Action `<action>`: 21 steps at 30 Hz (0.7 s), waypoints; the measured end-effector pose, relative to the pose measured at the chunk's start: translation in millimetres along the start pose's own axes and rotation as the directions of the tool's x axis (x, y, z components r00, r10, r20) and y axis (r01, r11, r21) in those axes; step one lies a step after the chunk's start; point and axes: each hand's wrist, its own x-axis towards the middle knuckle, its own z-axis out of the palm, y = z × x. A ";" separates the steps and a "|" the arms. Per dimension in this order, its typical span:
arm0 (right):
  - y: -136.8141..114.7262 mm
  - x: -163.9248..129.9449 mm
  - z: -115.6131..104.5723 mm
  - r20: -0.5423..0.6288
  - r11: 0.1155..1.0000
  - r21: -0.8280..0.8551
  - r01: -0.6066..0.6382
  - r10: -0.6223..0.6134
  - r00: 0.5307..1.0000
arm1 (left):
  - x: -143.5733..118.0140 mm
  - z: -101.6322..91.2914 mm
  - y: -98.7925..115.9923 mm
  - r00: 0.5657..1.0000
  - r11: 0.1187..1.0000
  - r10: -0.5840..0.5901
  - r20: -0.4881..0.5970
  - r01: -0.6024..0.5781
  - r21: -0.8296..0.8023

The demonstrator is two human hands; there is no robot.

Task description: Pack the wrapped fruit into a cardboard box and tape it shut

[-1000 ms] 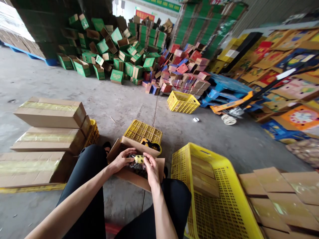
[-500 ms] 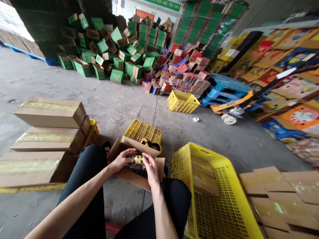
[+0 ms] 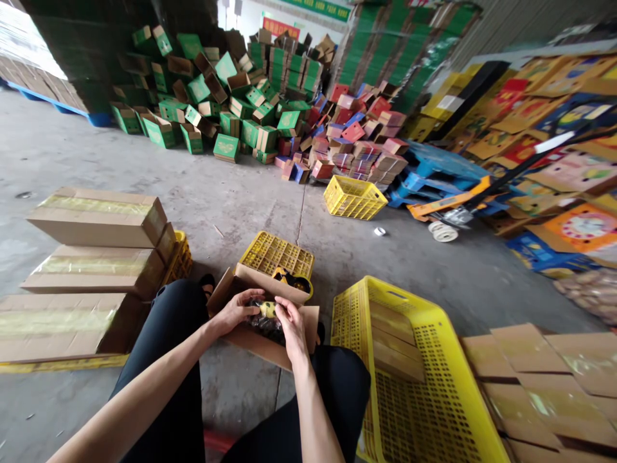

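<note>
Between my knees stands an open cardboard box (image 3: 265, 350). Over its opening, my left hand (image 3: 240, 307) and my right hand (image 3: 290, 321) pinch a small yellow piece with dark spots (image 3: 267, 309) from both ends. Clear plastic seems to surround the piece, but its exact kind is too small to tell. Below it in the box lie dark things in shiny clear plastic (image 3: 270, 331), partly hidden by my hands. A tape dispenser (image 3: 293, 280), yellow and black, rests just beyond the box on an upturned yellow crate (image 3: 277, 253).
Taped cartons (image 3: 96, 215) are stacked at my left. To my right stands a large yellow crate (image 3: 434, 321) with cartons inside, beside more cartons (image 3: 540, 379). Farther off are a small yellow crate (image 3: 354, 198), a pallet jack (image 3: 453, 206), blue pallets (image 3: 438, 164) and heaped green boxes (image 3: 226, 148).
</note>
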 end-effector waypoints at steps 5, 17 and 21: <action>2.3 1.2 -0.8 -0.002 1.000 0.021 0.007 -0.007 1.000 | -1.2 0.8 0.9 1.000 1.000 0.009 -0.011 -0.009 -0.015; 14.6 2.5 -0.6 0.070 1.000 -0.026 0.004 -0.003 0.998 | 2.2 1.5 0.5 0.998 0.998 0.052 -0.046 -0.052 -0.019; 15.2 0.7 -0.2 0.032 0.997 -0.060 -0.044 0.046 0.998 | 3.6 -0.4 -1.5 0.994 0.999 0.015 -0.111 -0.011 0.033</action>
